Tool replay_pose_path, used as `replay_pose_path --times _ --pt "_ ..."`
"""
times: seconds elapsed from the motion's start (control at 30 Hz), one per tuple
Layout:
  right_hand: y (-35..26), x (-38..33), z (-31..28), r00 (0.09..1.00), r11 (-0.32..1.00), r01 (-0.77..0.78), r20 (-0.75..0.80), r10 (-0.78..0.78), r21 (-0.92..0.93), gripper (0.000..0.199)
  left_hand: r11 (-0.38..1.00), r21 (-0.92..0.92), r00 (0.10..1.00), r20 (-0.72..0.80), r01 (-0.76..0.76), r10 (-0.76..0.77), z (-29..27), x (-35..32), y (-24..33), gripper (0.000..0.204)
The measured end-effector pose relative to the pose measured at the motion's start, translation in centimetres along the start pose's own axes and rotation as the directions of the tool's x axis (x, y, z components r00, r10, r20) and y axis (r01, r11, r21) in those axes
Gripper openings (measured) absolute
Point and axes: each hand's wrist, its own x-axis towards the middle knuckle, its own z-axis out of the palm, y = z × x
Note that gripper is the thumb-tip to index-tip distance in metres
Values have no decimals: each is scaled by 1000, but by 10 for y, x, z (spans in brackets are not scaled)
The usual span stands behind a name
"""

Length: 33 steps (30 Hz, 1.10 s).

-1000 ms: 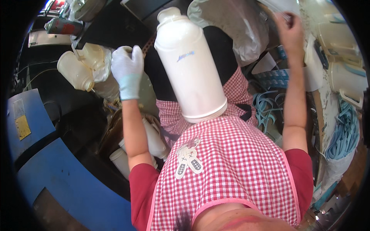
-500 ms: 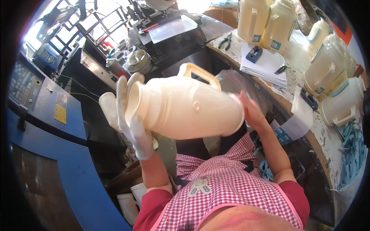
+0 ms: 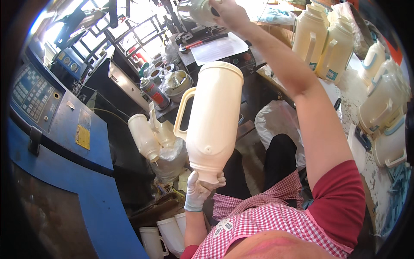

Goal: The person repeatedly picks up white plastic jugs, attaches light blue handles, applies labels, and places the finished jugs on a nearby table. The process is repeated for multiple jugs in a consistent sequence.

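My left hand [image 3: 200, 187], in a pale glove, is closed around the neck of a cream plastic jug [image 3: 215, 116]. The jug is held neck down, base up, its handle pointing left. My bare right hand [image 3: 230, 16] stretches far forward to the top edge of the view. Its fingers close on the end of a translucent, rounded container [image 3: 195, 9] at the machine; the frame's edge cuts off part of both. Below that hand lies a white sheet [image 3: 220, 48] on the machine's dark top.
A blue machine cabinet [image 3: 92, 190] stands left. Cream jugs [image 3: 142, 137] hang over a bag near its side; more jugs [image 3: 151, 241] stand low down. On the right bench are finished jugs [image 3: 309, 36] and blue straps [image 3: 399, 185]. A spray can [image 3: 154, 93] stands beside tins.
The cream jug has turned from lying sideways between both hands to neck down in my left hand alone. My right hand has left its base and moved forward to the translucent container.
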Motion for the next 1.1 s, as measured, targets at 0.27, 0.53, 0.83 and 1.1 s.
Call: replay_pose_path --times 0.27,0.53,0.83,1.1 --pt "-25 -59 104 999 715 31 34 -11 -698 50 952 226 928 -261 -209 265 21 -48 18 84" --pt "-101 -78 119 979 -168 161 180 -99 -972 51 944 155 907 -268 -292 325 32 -38 20 80" --pt "-225 -256 164 893 -285 358 415 -175 -889 59 962 82 928 -256 -259 272 54 -31 1 79" --pt "-384 -468 223 937 199 -212 -257 -235 -957 43 943 179 960 61 -281 275 170 75 78 56"
